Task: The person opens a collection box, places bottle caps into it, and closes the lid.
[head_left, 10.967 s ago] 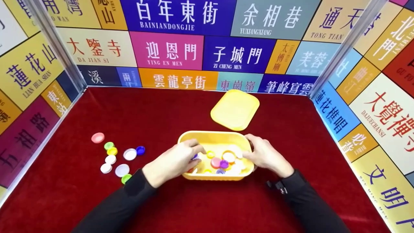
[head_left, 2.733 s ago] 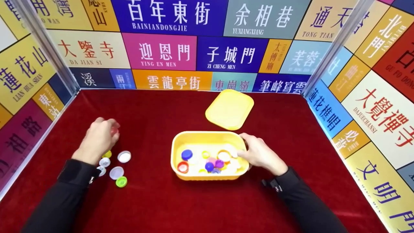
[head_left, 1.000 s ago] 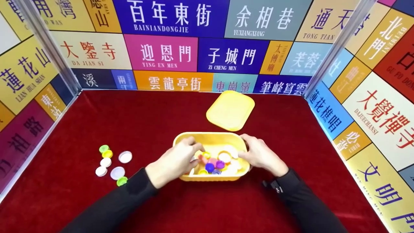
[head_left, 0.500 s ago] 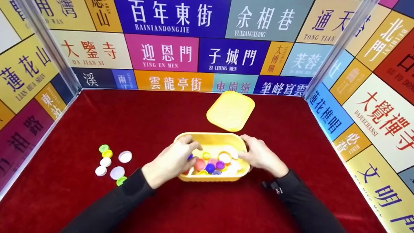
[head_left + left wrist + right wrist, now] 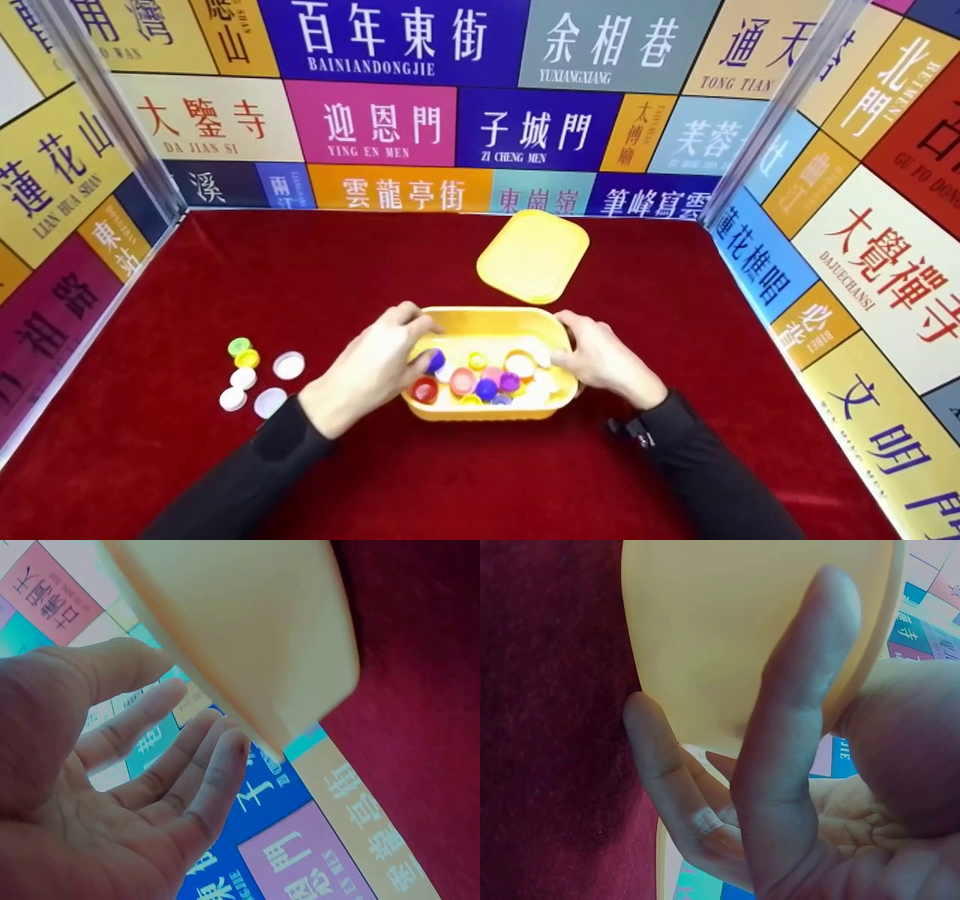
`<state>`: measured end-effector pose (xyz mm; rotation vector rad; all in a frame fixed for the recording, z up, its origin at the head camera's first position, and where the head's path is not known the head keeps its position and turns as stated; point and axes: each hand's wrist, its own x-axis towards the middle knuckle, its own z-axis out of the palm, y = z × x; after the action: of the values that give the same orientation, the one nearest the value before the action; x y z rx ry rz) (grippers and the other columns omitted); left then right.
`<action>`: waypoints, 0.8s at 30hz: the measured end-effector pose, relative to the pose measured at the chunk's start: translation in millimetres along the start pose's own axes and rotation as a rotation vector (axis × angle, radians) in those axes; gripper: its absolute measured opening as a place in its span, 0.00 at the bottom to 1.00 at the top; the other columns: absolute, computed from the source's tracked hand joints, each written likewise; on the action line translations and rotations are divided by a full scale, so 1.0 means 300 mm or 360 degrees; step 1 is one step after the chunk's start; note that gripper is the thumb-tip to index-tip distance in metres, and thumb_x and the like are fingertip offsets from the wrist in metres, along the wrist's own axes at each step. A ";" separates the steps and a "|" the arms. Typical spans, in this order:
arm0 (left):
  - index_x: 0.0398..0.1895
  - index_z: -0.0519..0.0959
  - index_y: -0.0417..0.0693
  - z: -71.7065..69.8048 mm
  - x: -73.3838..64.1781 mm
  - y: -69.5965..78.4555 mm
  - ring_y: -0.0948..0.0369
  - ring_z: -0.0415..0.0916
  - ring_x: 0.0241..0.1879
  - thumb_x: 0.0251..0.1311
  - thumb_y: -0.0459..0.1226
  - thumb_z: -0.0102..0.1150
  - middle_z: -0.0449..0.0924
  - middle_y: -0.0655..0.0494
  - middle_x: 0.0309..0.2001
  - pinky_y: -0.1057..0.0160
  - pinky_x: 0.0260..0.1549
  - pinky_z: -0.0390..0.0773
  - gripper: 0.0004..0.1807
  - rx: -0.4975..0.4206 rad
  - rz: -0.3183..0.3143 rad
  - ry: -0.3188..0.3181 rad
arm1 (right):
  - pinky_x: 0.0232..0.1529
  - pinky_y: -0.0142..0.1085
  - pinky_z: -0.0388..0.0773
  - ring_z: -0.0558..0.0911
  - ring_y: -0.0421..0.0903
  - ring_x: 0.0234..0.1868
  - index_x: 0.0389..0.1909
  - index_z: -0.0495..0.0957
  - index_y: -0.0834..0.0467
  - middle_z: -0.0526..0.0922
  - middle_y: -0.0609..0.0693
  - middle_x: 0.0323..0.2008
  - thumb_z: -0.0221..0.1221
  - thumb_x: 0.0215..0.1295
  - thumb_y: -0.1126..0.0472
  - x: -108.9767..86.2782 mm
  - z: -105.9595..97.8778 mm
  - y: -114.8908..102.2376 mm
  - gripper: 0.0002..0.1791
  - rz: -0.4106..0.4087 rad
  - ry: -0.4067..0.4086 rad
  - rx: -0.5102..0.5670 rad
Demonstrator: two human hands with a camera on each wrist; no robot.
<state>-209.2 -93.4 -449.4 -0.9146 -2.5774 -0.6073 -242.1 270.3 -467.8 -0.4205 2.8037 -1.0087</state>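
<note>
A yellow plastic box (image 5: 487,413) with several bottle caps in it stands mid-table. My left hand (image 5: 373,367) is over its left rim, fingers loosely bent and holding nothing; the left wrist view shows the bare palm beside the box wall (image 5: 247,630). Near those fingers lie a blue cap (image 5: 435,360) and a red cap (image 5: 424,389); a pink cap (image 5: 462,381) is to their right. My right hand (image 5: 606,356) grips the right end of the box, thumb over the rim. In the right wrist view its fingers (image 5: 791,727) lie against the box wall (image 5: 697,622).
Left on the red cloth lie a green cap (image 5: 239,346), a yellow cap (image 5: 247,359) and several white or pale caps (image 5: 289,365). Behind the box is a yellow lid (image 5: 534,256). Printed panels (image 5: 375,124) wall in the back and sides.
The pink cap went from the table into the box, carried by my left hand, which let it go and then drew back left. Earlier, the loose blue cap left the table too. My right hand stayed.
</note>
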 end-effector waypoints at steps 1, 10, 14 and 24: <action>0.57 0.91 0.43 -0.008 -0.005 -0.007 0.50 0.85 0.48 0.69 0.34 0.83 0.86 0.45 0.52 0.52 0.50 0.93 0.17 -0.0007 -0.0020 0.0005 | 0.23 0.39 0.88 0.92 0.51 0.34 0.70 0.82 0.62 0.92 0.64 0.55 0.72 0.75 0.63 0.000 -0.001 0.001 0.26 0.0002 0.0001 -0.0003; 0.59 0.91 0.43 -0.070 -0.057 -0.103 0.45 0.87 0.52 0.71 0.33 0.81 0.87 0.43 0.53 0.46 0.54 0.95 0.16 0.0031 -0.0193 0.0054 | 0.29 0.38 0.88 0.93 0.53 0.41 0.70 0.83 0.61 0.92 0.63 0.57 0.71 0.74 0.64 0.003 -0.004 0.003 0.25 0.0005 0.0027 -0.0046; 0.60 0.92 0.43 -0.089 -0.102 -0.153 0.42 0.87 0.54 0.71 0.33 0.80 0.87 0.42 0.54 0.43 0.54 0.94 0.16 0.0042 -0.0308 -0.0007 | 0.30 0.37 0.89 0.93 0.53 0.41 0.70 0.83 0.61 0.92 0.63 0.57 0.71 0.74 0.64 0.003 -0.002 0.002 0.26 0.0005 0.0029 -0.0057; 0.61 0.91 0.41 -0.138 -0.218 -0.269 0.38 0.84 0.55 0.70 0.33 0.80 0.86 0.38 0.55 0.40 0.52 0.92 0.18 0.0105 -0.0469 -0.0201 | 0.21 0.39 0.87 0.91 0.51 0.25 0.70 0.82 0.62 0.92 0.64 0.51 0.70 0.73 0.65 -0.002 0.001 -0.002 0.26 0.0014 -0.0002 0.0024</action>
<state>-207.0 -204.1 -465.8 -0.5721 -2.8543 -0.5522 -241.4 270.0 -467.7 -0.4065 2.7927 -1.0265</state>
